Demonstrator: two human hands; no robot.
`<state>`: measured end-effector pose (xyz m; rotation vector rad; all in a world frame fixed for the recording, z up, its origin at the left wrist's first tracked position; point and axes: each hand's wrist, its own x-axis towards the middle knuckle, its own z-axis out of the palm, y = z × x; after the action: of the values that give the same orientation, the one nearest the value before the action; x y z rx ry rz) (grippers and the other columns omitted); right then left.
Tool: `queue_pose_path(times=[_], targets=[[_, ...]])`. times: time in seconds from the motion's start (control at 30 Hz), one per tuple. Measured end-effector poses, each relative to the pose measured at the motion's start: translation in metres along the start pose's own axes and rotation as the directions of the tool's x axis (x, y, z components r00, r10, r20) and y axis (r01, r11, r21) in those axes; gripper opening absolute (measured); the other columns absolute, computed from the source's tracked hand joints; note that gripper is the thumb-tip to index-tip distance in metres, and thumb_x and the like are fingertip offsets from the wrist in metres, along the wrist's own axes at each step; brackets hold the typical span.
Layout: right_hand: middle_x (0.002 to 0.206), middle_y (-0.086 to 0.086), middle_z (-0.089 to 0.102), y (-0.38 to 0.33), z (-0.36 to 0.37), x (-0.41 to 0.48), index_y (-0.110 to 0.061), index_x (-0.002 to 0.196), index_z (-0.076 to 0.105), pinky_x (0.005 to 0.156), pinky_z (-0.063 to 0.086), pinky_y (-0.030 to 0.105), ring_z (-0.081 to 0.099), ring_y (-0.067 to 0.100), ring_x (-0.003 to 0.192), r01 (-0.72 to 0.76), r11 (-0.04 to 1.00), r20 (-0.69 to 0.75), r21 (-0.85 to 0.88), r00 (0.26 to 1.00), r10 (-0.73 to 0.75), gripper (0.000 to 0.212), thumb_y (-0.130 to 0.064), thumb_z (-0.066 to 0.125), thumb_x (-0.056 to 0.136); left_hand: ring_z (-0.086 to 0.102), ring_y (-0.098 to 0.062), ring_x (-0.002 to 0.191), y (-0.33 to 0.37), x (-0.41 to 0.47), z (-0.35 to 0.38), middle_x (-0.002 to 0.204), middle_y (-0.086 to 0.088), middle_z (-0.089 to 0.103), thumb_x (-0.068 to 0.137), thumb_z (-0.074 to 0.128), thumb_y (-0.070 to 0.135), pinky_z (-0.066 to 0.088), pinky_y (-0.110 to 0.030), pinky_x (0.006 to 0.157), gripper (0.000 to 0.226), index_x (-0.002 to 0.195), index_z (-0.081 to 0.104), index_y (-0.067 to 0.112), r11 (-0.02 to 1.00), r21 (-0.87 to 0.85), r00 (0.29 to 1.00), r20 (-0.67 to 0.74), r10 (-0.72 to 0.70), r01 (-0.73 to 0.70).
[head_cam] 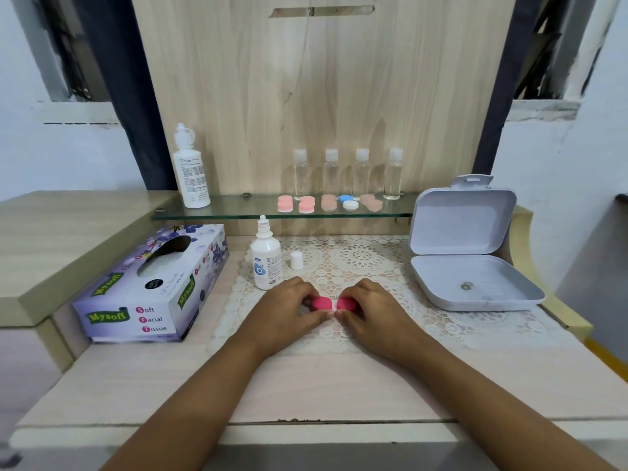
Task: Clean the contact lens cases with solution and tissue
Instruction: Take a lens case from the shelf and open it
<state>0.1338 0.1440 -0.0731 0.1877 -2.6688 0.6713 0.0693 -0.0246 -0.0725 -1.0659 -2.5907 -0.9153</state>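
A bright pink contact lens case [333,303] with two round caps lies on the lace mat [373,266] in front of me. My left hand [289,312] grips its left cap and my right hand [370,309] grips its right cap, thumbs meeting at the front. An uncapped white solution bottle [265,260] stands just behind my left hand, its small white cap [296,260] beside it. A purple tissue box [153,287] lies to the left. Several more lens cases [329,202], pink, beige and blue-white, sit on the glass shelf [238,212].
A tall white bottle [190,168] stands at the shelf's left end, and several clear small bottles [346,173] line its back. An open white plastic box [465,253] sits to the right on the mat. A raised wooden ledge [68,232] runs along the left.
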Motion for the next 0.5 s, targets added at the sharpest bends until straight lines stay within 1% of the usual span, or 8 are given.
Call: queue_pose_path(times=[0.07, 0.13, 0.2, 0.23, 0.3, 0.37, 0.43, 0.5], targets=[[0.092, -0.005, 0.048, 0.0007, 0.0003, -0.0001, -0.015, 0.101, 0.062, 0.078, 0.034, 0.022, 0.046, 0.015, 0.092, 0.003, 1.0, -0.006, 0.006, 1.0, -0.003, 0.021, -0.03, 0.058, 0.088, 0.05, -0.002, 0.083, 0.0009, -0.0013, 0.0017, 0.086, 0.011, 0.053, 0.078, 0.066, 0.048, 0.04, -0.015, 0.072, 0.03, 0.09, 0.057, 0.022, 1.0, 0.001, 1.0, -0.016, -0.01, 0.01], [0.091, -0.005, 0.047, 0.0017, 0.0006, -0.0002, -0.016, 0.099, 0.062, 0.076, 0.031, 0.021, 0.045, 0.013, 0.09, 0.008, 1.0, -0.016, 0.011, 1.0, -0.008, 0.02, -0.032, 0.058, 0.088, 0.049, -0.002, 0.088, 0.002, -0.0035, 0.0012, 0.093, 0.012, 0.051, 0.082, 0.062, 0.047, 0.038, -0.015, 0.075, 0.032, 0.099, 0.052, 0.022, 0.998, -0.059, 0.999, -0.026, -0.034, 0.032], [0.09, -0.006, 0.047, 0.0023, 0.0009, -0.0004, -0.016, 0.098, 0.062, 0.075, 0.03, 0.02, 0.044, 0.011, 0.088, 0.01, 1.0, -0.02, 0.012, 1.0, -0.009, 0.018, -0.03, 0.059, 0.088, 0.05, 0.001, 0.098, 0.0032, -0.0058, -0.0017, 0.108, 0.017, 0.05, 0.086, 0.058, 0.044, 0.04, -0.016, 0.085, 0.036, 0.116, 0.051, 0.025, 0.989, -0.145, 0.999, -0.001, -0.042, 0.042], [0.09, -0.006, 0.047, 0.0027, 0.001, -0.0004, -0.016, 0.098, 0.062, 0.075, 0.03, 0.02, 0.044, 0.011, 0.088, 0.011, 1.0, -0.022, 0.014, 1.0, -0.011, 0.018, -0.03, 0.059, 0.088, 0.051, 0.001, 0.104, 0.0039, -0.0064, -0.0032, 0.115, 0.019, 0.049, 0.084, 0.055, 0.039, 0.041, -0.017, 0.092, 0.041, 0.123, 0.051, 0.027, 0.986, -0.166, 1.0, 0.021, -0.02, 0.023], [0.089, -0.006, 0.047, 0.0031, 0.0012, -0.0005, -0.016, 0.098, 0.062, 0.074, 0.03, 0.02, 0.044, 0.011, 0.087, 0.018, 1.0, -0.029, 0.016, 0.999, -0.017, 0.017, -0.029, 0.059, 0.087, 0.052, -0.001, 0.112, 0.004, -0.0069, -0.004, 0.121, 0.017, 0.052, 0.078, 0.047, 0.026, 0.04, -0.019, 0.1, 0.052, 0.129, 0.053, 0.023, 0.985, -0.172, 0.997, 0.065, 0.045, -0.034], [0.088, -0.006, 0.047, 0.0035, 0.0015, -0.0003, -0.015, 0.098, 0.063, 0.074, 0.029, 0.019, 0.044, 0.011, 0.087, 0.019, 1.0, -0.031, 0.015, 0.999, -0.018, 0.018, -0.029, 0.059, 0.087, 0.054, -0.004, 0.111, 0.0029, -0.0067, -0.0036, 0.117, 0.012, 0.056, 0.076, 0.045, 0.021, 0.041, -0.021, 0.101, 0.053, 0.127, 0.056, 0.019, 0.986, -0.156, 0.994, 0.081, 0.072, -0.059], [0.089, -0.006, 0.047, 0.0038, 0.0017, 0.0004, -0.016, 0.098, 0.063, 0.075, 0.03, 0.019, 0.044, 0.011, 0.088, 0.015, 1.0, -0.029, 0.015, 0.999, -0.014, 0.018, -0.029, 0.059, 0.087, 0.055, -0.004, 0.106, -0.0001, -0.0046, -0.0023, 0.11, 0.011, 0.056, 0.082, 0.054, 0.023, 0.043, -0.022, 0.098, 0.043, 0.125, 0.058, 0.019, 0.989, -0.136, 0.995, 0.065, 0.074, -0.064], [0.09, -0.006, 0.049, 0.0041, 0.0019, 0.0012, -0.016, 0.1, 0.063, 0.076, 0.031, 0.018, 0.045, 0.011, 0.09, 0.008, 1.0, -0.028, 0.015, 1.0, -0.007, 0.019, -0.029, 0.06, 0.086, 0.054, -0.001, 0.101, -0.0025, -0.0037, -0.0009, 0.104, 0.013, 0.053, 0.086, 0.063, 0.026, 0.043, -0.02, 0.094, 0.037, 0.123, 0.06, 0.02, 0.99, -0.126, 0.997, 0.046, 0.064, -0.058]])
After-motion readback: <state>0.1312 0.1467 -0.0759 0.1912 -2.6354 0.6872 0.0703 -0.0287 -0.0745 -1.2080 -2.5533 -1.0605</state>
